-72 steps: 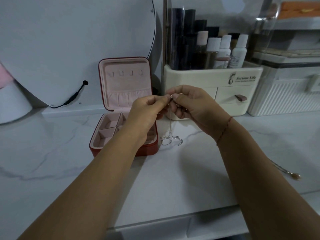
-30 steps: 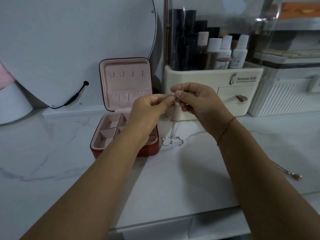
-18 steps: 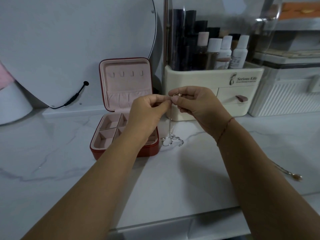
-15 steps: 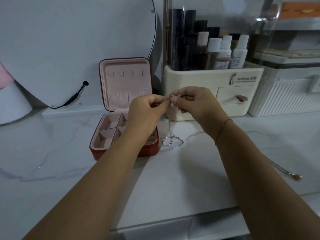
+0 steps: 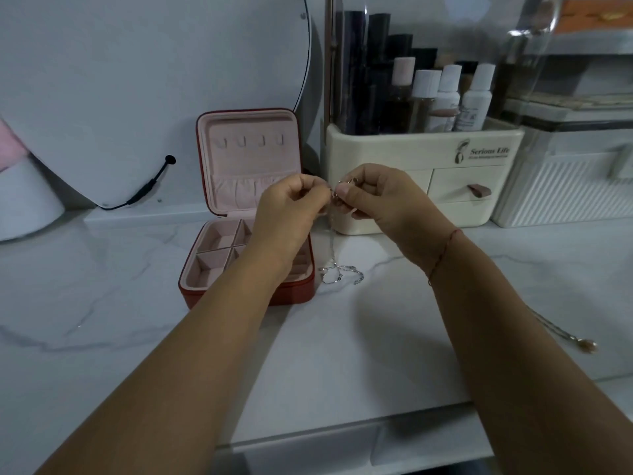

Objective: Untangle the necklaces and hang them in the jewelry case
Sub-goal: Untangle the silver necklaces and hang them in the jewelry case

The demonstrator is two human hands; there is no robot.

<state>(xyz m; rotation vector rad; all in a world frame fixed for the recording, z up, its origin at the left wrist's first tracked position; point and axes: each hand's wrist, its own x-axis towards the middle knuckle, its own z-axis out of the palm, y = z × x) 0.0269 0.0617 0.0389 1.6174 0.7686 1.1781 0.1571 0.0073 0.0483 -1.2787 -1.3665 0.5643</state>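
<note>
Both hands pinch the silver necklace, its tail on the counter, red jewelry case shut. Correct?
No: the red jewelry case is open, lid upright, in the head view. Left hand and right hand do pinch the silver necklace, its tail on the counter.

Glossy marble-look countertop point(image 5: 102, 337), shiny metal necklace point(image 5: 339, 274), seemingly velvet-lined red jewelry case point(image 5: 246, 166).

Items counted: two bare hands, one left hand point(image 5: 291, 207) and one right hand point(image 5: 383, 200); one open red square jewelry case point(image 5: 246, 294) at ten o'clock, with four small hooks point(image 5: 251, 141) in its lid; two necklaces, one silver chain point(image 5: 339, 272) at twelve o'clock and one thin chain with a small pendant point(image 5: 565, 334) at four o'clock; one cream plastic organiser point(image 5: 394, 149) at one o'clock, holding four light-capped bottles point(image 5: 448, 94); one round white mirror point(image 5: 154, 80) at eleven o'clock.
</note>
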